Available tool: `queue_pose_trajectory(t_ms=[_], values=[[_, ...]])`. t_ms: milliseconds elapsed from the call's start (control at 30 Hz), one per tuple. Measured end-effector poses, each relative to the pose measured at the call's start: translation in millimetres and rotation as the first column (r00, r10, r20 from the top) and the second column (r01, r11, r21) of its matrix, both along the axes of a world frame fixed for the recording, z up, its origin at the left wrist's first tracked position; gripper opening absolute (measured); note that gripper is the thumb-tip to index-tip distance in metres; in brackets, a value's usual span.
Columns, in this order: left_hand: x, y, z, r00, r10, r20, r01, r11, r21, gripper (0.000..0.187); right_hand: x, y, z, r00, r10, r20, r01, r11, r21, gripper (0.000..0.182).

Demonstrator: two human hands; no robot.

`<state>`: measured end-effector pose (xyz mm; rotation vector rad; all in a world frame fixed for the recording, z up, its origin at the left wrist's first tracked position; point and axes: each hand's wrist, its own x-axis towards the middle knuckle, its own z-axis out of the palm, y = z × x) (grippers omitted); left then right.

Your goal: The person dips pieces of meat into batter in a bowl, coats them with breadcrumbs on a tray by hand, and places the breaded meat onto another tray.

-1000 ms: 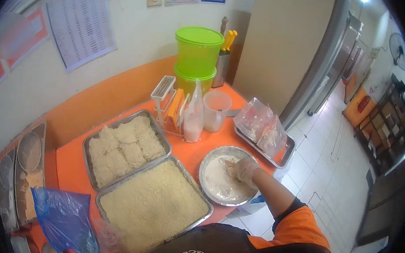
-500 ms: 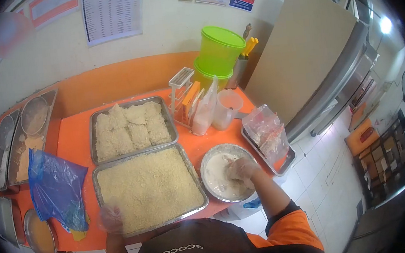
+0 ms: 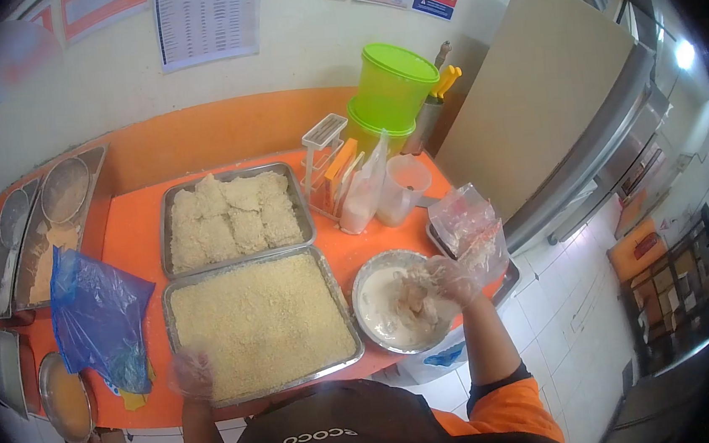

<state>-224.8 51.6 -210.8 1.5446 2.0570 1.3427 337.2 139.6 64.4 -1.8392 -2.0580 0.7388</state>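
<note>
My right hand [image 3: 454, 282], in a clear plastic glove, is at the right side of a metal bowl [image 3: 364, 326] of milky white batter. Its fingers close on a wet, pale piece of raw meat [image 3: 413, 298] that rises out of the batter. My left hand [image 3: 192, 375], gloved too, is at the front left corner of a metal tray [image 3: 351, 359] spread with pale yellow crumbs [image 3: 258, 327]. Glare and blur obscure its fingers. Behind that tray, another metal tray [image 3: 309, 230] holds several crumb-coated pieces [image 3: 232, 219] in rows.
A blue plastic bag [image 3: 101, 311] and metal containers of flour with sieves [image 3: 65, 189] are on the left. Green tubs [image 3: 393, 87], a clear jug [image 3: 403, 188] and a knife holder [image 3: 426, 122] stand at the back. A bagged item [image 3: 469, 232] lies right of the bowl.
My right hand has moved up and right from inside the bowl, and the piece of meat now shows above the batter. My left hand remains by the crumb tray's corner.
</note>
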Motion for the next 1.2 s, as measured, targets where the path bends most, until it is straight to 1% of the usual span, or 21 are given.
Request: queue_pose_trajectory(t_ms=[100,167,233,267,300,333,367,433,467,533,633,733,800,833,900,933,1000,1033,1067,1133,1200], values=[[-3.1,1.2,3.6,0.955,-0.044,0.293,0.067,0.996,-0.067,0.019,27.8,1.2,-15.7,0.984,-0.034,-0.174,0.065,0.982,0.179,0.029],[10.9,-3.1,43.9,0.952,-0.055,0.302,0.092,0.990,-0.110,0.022,20.3,-3.0,-2.8,0.998,-0.030,-0.060,0.041,0.977,0.207,0.028],[33.3,-8.4,92.8,0.964,-0.083,0.253,0.121,0.983,-0.140,0.023,-26.2,-15.0,53.0,0.961,0.035,0.273,-0.060,0.995,0.083,0.028],[24.5,-8.3,71.9,0.810,-0.142,0.569,0.176,0.984,-0.005,0.022,-30.7,-18.2,36.4,0.954,0.064,0.293,-0.097,0.990,0.100,0.024],[9.5,-8.2,36.2,0.553,-0.217,0.805,0.178,0.974,0.140,0.022,-31.7,-26.2,6.9,0.945,0.092,0.313,-0.134,0.984,0.115,0.019],[7.6,-8.4,32.6,0.406,-0.213,0.889,0.153,0.974,0.164,0.022,-31.7,-33.4,-11.1,0.935,0.121,0.334,-0.172,0.976,0.130,0.015],[5.8,-8.6,29.4,0.249,-0.204,0.947,0.116,0.977,0.180,0.022,-31.6,-37.9,-14.4,0.907,0.278,0.317,-0.286,0.958,-0.022,0.016],[9.4,-6.8,26.5,0.576,-0.155,0.803,0.116,0.987,0.107,0.021,-28.0,-41.9,-16.7,0.800,0.561,0.214,-0.490,0.816,-0.308,0.020],[11.3,-6.1,25.1,0.727,-0.112,0.677,0.096,0.994,0.061,0.021,-18.8,-41.9,-14.7,0.861,0.466,0.203,-0.382,0.856,-0.347,0.022],[10.6,-4.5,21.8,0.805,-0.094,0.585,0.093,0.995,0.031,0.020,6.4,-44.2,-9.2,0.949,0.252,0.192,-0.150,0.892,-0.426,0.028],[8.4,-2.1,15.0,0.831,-0.092,0.549,0.091,0.995,0.029,0.019,20.1,-35.6,-13.4,0.998,-0.048,-0.046,0.030,0.943,-0.331,0.041],[1.2,0.2,-1.5,0.769,-0.120,0.628,0.107,0.993,0.059,0.018,-15.1,-26.2,-39.9,0.976,-0.164,-0.144,0.146,0.981,-0.126,0.042],[-2.9,1.4,-18.1,0.774,-0.129,0.620,0.111,0.991,0.069,0.018,-59.2,-24.7,-42.7,0.972,-0.148,0.182,0.162,0.984,-0.070,0.038],[7.5,0.7,1.7,0.890,-0.116,0.440,0.111,0.993,0.039,0.019,-70.6,-24.7,-42.6,0.930,-0.139,0.341,0.162,0.986,-0.040,0.036],[20.3,-5.7,47.2,0.991,0.002,-0.135,-0.014,0.996,-0.086,0.022,-45.3,-9.5,-77.6,0.983,-0.044,0.176,0.074,0.983,-0.168,0.041],[21.8,-7.8,58.4,0.906,0.043,-0.422,-0.101,0.988,-0.116,0.023,-31.0,-3.8,-93.6,0.996,0.000,0.087,0.019,0.974,-0.225,0.043],[-1.8,-1.7,8.9,0.997,0.069,-0.038,-0.074,0.987,-0.142,0.023,-9.0,-4.8,-104.4,0.995,-0.092,-0.044,0.078,0.964,-0.253,0.041],[-4.9,-1.6,1.6,0.998,0.063,0.003,-0.062,0.988,-0.141,0.023,-4.0,-5.0,-106.9,0.984,-0.140,-0.107,0.107,0.957,-0.271,0.041],[-7.8,-1.4,-5.2,0.997,0.058,0.045,-0.051,0.989,-0.139,0.023,-4.2,-7.0,-105.3,0.877,-0.308,-0.370,0.182,0.923,-0.338,0.040],[-8.1,-3.2,-8.6,0.990,0.028,-0.141,-0.045,0.992,-0.119,0.023,-8.6,-18.9,-87.7,0.393,-0.571,-0.721,0.246,0.820,-0.516,0.038],[-30.6,0.2,-68.3,0.972,0.039,-0.231,-0.062,0.994,-0.092,0.023,-14.7,-24.0,-56.8,0.509,-0.517,-0.688,0.282,0.856,-0.434,0.038]])
